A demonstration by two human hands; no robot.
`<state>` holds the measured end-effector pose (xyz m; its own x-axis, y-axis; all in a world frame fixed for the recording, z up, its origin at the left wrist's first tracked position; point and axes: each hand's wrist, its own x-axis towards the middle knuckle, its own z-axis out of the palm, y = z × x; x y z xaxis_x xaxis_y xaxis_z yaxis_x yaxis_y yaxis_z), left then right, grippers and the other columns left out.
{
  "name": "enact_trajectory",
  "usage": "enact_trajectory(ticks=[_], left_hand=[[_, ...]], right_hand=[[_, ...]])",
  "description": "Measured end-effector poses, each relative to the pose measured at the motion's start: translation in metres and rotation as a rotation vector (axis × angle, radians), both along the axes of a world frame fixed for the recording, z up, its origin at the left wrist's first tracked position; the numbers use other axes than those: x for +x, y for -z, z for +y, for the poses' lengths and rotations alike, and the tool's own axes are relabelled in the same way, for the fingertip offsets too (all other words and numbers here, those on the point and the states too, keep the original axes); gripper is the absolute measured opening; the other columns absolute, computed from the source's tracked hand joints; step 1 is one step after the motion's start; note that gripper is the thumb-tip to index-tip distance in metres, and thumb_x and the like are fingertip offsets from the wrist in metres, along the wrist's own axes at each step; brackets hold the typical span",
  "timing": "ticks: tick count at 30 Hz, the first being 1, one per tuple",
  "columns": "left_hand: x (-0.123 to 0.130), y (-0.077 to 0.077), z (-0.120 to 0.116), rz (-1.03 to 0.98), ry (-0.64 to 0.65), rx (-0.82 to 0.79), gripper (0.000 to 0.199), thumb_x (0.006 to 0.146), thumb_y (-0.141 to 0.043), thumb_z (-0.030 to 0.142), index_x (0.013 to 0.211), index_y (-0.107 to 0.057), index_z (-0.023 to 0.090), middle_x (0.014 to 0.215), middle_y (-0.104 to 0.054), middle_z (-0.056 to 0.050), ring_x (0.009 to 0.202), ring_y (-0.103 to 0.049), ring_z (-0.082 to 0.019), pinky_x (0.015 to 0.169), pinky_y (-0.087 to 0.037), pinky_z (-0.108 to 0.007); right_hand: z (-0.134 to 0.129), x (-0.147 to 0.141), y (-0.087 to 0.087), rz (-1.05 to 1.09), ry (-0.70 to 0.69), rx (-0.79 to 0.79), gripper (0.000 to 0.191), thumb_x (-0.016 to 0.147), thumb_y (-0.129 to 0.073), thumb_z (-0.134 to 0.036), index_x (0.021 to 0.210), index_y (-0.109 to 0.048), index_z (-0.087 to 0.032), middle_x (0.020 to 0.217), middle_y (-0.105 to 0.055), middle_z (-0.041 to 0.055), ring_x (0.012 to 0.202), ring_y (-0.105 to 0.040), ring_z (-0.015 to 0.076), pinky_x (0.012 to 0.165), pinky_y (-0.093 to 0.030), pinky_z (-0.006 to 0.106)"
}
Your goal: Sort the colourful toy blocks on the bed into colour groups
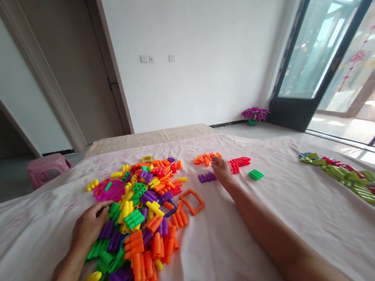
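A large heap of plastic building blocks (152, 210) in orange, green, purple and yellow lies on the cloth. At its left edge rests my left hand (89, 224), fingers loosely curved and apart, the tips near green blocks (114, 210). My right hand (221, 168) reaches farther out, fingers pinched together by a row of orange blocks (203, 158); whatever they hold is hidden. Just left of that hand sit purple blocks (207, 177). To its right are red blocks (240, 162) and a green block (256, 174).
An orange frame piece (192, 202) lies right of the heap, and a pink round piece (116, 190) at its back left. Olive-green and red pieces (348, 176) spread along the right side of the cloth (286, 201). A pink stool (49, 168) stands beyond the left edge.
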<state>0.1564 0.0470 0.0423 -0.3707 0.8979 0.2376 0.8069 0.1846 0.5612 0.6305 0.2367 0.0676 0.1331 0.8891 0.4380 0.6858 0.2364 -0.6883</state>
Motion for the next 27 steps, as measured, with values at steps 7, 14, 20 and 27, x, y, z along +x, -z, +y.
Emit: enact_trajectory(ticks=[7,14,20,27], left_hand=[[-0.002,0.003,-0.001,0.016,-0.010,0.002,0.040,0.086,-0.049,0.045,0.111,-0.074,0.026,0.114,-0.075,-0.003,0.106,-0.069,-0.024,0.087,-0.051,-0.029],[-0.003,0.004,-0.001,0.013,0.008,0.020,0.041,0.086,-0.049,0.046,0.111,-0.075,0.025,0.113,-0.076,-0.004,0.106,-0.069,-0.024,0.090,-0.051,-0.030],[-0.004,0.005,0.000,0.009,-0.005,0.021,0.041,0.085,-0.049,0.046,0.110,-0.074,0.025,0.113,-0.076,-0.004,0.106,-0.069,-0.024,0.088,-0.051,-0.029],[-0.002,0.002,-0.001,0.018,-0.015,-0.024,0.041,0.087,-0.046,0.045,0.112,-0.073,0.026,0.116,-0.075,-0.003,0.106,-0.068,-0.025,0.086,-0.049,-0.030]], right_hand=[[-0.021,-0.026,-0.009,0.177,-0.289,0.052,0.030,0.077,-0.055,-0.017,0.099,-0.074,-0.016,0.098,-0.076,0.0075,0.087,-0.070,0.0189,0.082,-0.055,0.032],[-0.065,-0.068,-0.030,-0.007,-0.977,-0.265,0.026,0.078,-0.067,-0.022,0.103,-0.075,-0.017,0.092,-0.075,0.0044,0.080,-0.068,0.0157,0.069,-0.052,0.024],[-0.089,-0.079,-0.047,-0.393,-1.066,-0.257,0.032,0.076,-0.073,-0.019,0.107,-0.075,-0.021,0.102,-0.072,0.0029,0.084,-0.065,0.0142,0.074,-0.048,0.022],[-0.106,-0.087,-0.048,-0.810,-0.982,-0.024,0.030,0.077,-0.067,-0.013,0.103,-0.074,-0.023,0.106,-0.069,0.0049,0.099,-0.063,0.0197,0.081,-0.045,0.026]])
